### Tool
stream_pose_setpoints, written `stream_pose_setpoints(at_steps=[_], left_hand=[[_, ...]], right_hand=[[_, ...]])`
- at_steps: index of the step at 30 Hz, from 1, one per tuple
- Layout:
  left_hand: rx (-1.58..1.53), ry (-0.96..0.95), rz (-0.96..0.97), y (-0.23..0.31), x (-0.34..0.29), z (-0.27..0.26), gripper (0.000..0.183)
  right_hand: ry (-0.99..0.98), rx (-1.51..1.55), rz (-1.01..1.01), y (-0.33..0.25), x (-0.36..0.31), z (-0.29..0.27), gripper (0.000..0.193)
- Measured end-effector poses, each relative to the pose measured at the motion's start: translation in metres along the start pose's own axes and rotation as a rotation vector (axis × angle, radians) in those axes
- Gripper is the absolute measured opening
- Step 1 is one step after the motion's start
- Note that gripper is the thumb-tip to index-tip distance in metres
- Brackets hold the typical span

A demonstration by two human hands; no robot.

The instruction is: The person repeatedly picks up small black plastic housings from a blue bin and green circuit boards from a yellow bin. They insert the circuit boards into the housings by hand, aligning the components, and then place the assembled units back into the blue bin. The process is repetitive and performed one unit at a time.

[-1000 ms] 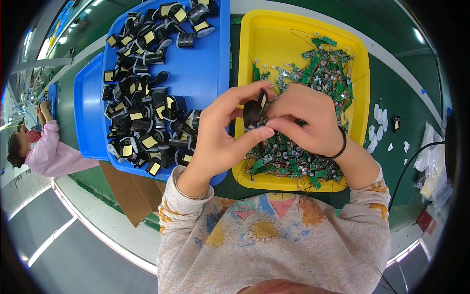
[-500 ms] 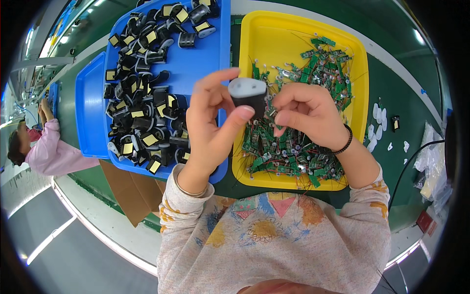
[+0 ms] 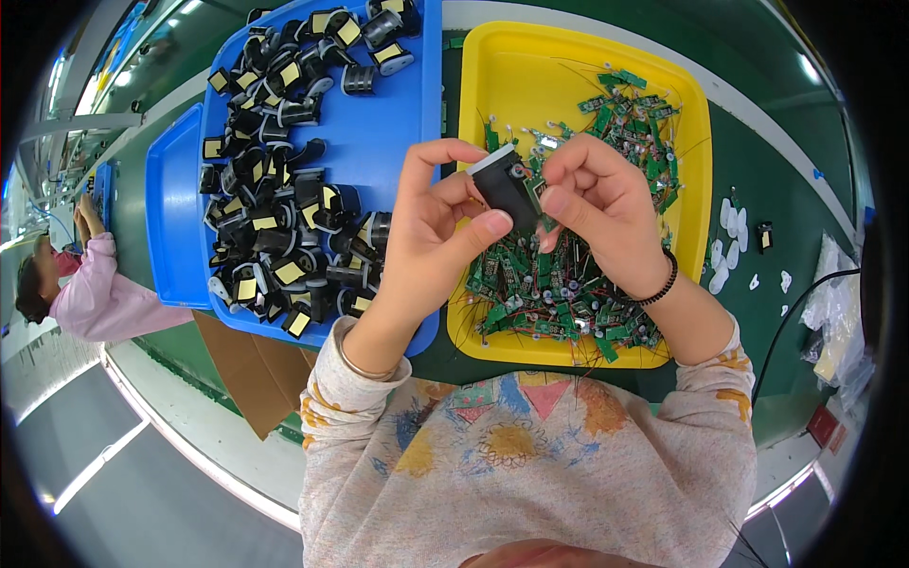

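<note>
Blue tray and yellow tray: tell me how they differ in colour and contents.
The blue tray lies to the person's left and holds black housings, many with yellow patches. The yellow tray lies to the right and holds a tangle of small green circuit boards with thin wires. The blue tray's load spreads along its left side; the yellow tray's far-left corner is bare. Both are shallow, rimmed and rest on the green table.

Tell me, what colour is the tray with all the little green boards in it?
Yellow. The tray shows clearly in the head view, right of the blue tray.
</note>
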State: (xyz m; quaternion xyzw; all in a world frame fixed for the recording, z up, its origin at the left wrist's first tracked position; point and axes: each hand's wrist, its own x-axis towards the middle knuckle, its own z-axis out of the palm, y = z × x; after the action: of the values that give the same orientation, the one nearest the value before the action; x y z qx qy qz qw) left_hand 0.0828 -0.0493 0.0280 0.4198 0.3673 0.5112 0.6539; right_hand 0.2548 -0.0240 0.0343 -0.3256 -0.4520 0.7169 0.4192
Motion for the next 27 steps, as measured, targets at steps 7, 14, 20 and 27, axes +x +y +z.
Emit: stream_pose_setpoints(at_steps=[7, 14, 20, 27], left_hand=[[0.106, 0.022, 0.015, -0.0025, -0.0007, 0.0016, 0.042], [0.287, 0.051, 0.154, -0.0090, -0.0015, -0.0028, 0.040], [0.324, 0.042, 0.189, -0.0095, -0.0028, -0.0035, 0.041], [0.243, -0.029, 0.170, -0.0020, -0.0006, -0.0024, 0.038]], right_hand=[[-0.064, -0.005, -0.002, 0.0026, 0.0010, -0.0030, 0.012], [-0.087, -0.098, 0.038, 0.0030, 0.0027, -0.0027, 0.011], [-0.115, -0.056, 0.068, 0.0042, 0.0020, -0.0027, 0.012], [-0.028, -0.781, -0.362, 0.0030, -0.0010, 0.0018, 0.013]])
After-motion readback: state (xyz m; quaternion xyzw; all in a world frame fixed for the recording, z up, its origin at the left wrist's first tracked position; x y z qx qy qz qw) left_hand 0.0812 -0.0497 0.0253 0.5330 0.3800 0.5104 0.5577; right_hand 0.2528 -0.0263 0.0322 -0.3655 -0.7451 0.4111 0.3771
